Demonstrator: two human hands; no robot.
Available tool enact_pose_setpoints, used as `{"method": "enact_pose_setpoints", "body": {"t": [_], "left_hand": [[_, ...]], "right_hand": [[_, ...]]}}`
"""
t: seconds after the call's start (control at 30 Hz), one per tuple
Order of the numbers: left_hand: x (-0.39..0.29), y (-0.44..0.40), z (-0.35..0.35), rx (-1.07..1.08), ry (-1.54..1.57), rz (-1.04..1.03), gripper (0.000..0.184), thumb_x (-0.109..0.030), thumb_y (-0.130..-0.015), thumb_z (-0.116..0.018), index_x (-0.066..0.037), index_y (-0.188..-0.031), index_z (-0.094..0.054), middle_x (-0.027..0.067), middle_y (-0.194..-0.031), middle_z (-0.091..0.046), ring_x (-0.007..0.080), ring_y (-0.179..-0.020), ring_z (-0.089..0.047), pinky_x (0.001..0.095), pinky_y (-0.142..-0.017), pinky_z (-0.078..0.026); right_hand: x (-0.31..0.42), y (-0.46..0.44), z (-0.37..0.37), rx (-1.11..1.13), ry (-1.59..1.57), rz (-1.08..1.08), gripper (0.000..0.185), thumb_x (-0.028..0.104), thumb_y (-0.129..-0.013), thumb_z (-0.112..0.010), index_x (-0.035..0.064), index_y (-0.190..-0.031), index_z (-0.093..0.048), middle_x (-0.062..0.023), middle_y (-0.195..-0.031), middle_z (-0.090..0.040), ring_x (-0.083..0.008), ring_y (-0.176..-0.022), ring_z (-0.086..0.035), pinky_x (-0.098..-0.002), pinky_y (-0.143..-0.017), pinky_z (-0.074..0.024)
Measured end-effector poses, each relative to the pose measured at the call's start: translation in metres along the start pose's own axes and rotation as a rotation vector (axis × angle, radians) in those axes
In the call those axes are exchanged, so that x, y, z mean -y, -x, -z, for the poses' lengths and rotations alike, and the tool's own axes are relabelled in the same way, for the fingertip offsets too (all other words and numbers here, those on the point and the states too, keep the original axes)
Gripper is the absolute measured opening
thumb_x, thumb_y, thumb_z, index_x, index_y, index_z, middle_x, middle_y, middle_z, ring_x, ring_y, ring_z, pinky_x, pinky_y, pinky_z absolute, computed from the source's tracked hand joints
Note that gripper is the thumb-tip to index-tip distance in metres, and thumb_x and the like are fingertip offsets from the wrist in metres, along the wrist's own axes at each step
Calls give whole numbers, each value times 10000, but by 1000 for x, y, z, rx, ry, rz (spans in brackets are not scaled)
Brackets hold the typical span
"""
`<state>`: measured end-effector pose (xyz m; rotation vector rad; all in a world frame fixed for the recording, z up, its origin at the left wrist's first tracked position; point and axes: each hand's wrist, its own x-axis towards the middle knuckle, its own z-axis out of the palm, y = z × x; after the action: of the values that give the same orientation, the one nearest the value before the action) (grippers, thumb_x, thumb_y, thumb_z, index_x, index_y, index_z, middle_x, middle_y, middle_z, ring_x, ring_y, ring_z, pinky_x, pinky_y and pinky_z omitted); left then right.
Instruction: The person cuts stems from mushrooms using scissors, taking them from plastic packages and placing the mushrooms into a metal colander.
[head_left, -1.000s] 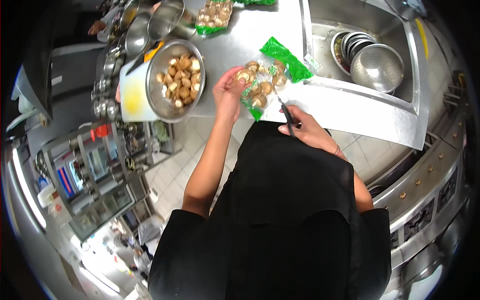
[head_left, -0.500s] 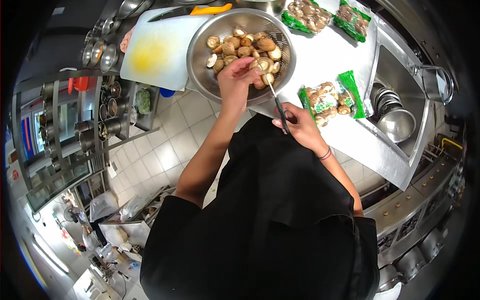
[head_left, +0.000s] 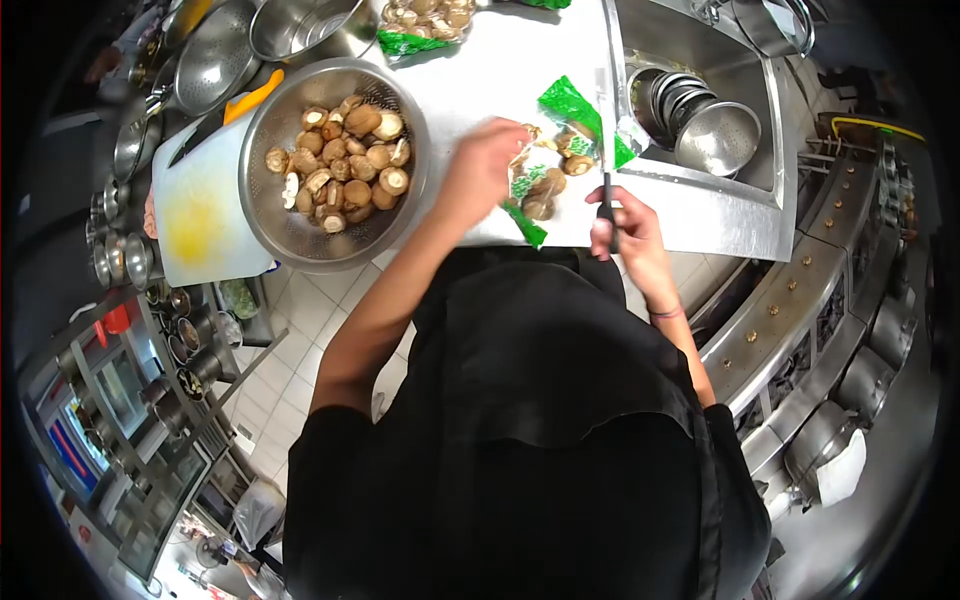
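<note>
My left hand [head_left: 485, 172] is smeared by motion at the left edge of an opened plastic bag of mushrooms [head_left: 542, 185] with green ends. Its fingertips meet or overlap the bag; whether they grip anything is not clear. Closed around the black handle of a small knife [head_left: 607, 205] is my right hand [head_left: 632, 232], just right of the bag, the thin blade pointing away from me. To the left, a large steel colander [head_left: 262, 215] holds many brown-capped mushrooms [head_left: 345, 165], some with pale cut stems facing up.
A white cutting board [head_left: 195, 250] with a yellow stain lies left of the colander, near a yellow-handled knife [head_left: 255, 95]. Another mushroom bag [head_left: 425, 25] sits at the back. On the right, a sink [head_left: 775, 170] holds stacked bowls and a small colander [head_left: 718, 138].
My left hand has left the colander, where it held a mushroom, and moved right to the bag. My right hand, still holding the knife, has drawn away from the colander. The view has shifted right.
</note>
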<state>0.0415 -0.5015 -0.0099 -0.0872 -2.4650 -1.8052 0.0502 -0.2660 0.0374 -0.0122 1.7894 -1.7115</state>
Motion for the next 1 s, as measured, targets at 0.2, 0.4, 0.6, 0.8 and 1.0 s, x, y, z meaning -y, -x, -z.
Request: {"method": "enact_pose_setpoints", "body": {"t": [0.2, 0.4, 0.6, 0.8, 1.0], "left_hand": [[37, -37, -108, 23, -426, 211, 348, 33, -743, -663, 37, -1089, -634, 129, -969, -649, 250, -809, -632, 339, -726, -502], [44, -31, -119, -223, -8, 440, 305, 60, -729, -754, -1, -951, -554, 82, -897, -664, 105, -787, -637, 258, -650, -520], [17, 2, -98, -490, 512, 511, 225, 86, -859, -618, -61, -966, -486, 89, -899, -665, 167, -752, -658, 298, -695, -572], [-2, 25, -111, -580, 627, 381, 309, 92, -856, -608, -32, -1114, -491, 146, -1017, -667, 189, -824, -675, 329, -753, -583], [14, 38, -112, -567, 223, 309, 366, 88, -777, -719, -14, -1058, -507, 79, -887, -666, 120, -727, -649, 245, -698, -536]], "right_hand": [[-1, 20, 93, -97, -78, 145, 271, 70, -864, -690, 34, -1104, -569, 46, -614, -557, -36, -560, -501, -202, -537, -385], [-20, 12, 129, -1, 329, 108, 315, 109, -800, -739, 16, -1067, -600, 12, -611, -543, -79, -555, -483, -246, -583, -405], [-40, -11, 128, 184, 610, 161, 419, 316, -721, -818, 49, -993, -643, -82, -558, -511, -242, -491, -490, -346, -514, -397], [-36, -22, 121, 419, 574, 149, 452, 389, -730, -803, 54, -1002, -667, -88, -538, -536, -275, -498, -543, -381, -520, -403], [-68, -28, 106, 528, 386, 38, 366, 329, -782, -786, 27, -924, -637, -36, -518, -465, -146, -462, -421, -332, -477, -327]]}}
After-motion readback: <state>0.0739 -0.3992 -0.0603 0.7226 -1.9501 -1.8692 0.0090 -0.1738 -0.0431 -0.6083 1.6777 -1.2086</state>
